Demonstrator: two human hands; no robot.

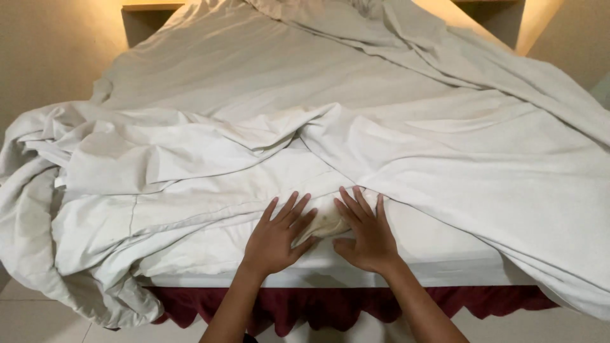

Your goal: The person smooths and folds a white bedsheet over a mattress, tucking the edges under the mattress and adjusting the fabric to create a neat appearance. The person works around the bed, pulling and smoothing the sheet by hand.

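small bunched fold of white cotton sheet (325,220) pinched up at foot edge of bed (445,270), between both hands. left hand (274,240) and right hand (367,234) laid flat, fingers spread wide, pressed against fold from either side. rumpled white duvet (95,209) heaped leftward. dark red scalloped bed skirt (318,310) seen below.

A bedroom: a wide bed (406,260) with rumpled white sheets (254,95), a dark red bed skirt (330,308), wooden headboard (152,16), plain cream walls (51,51), tiled floor (38,321).
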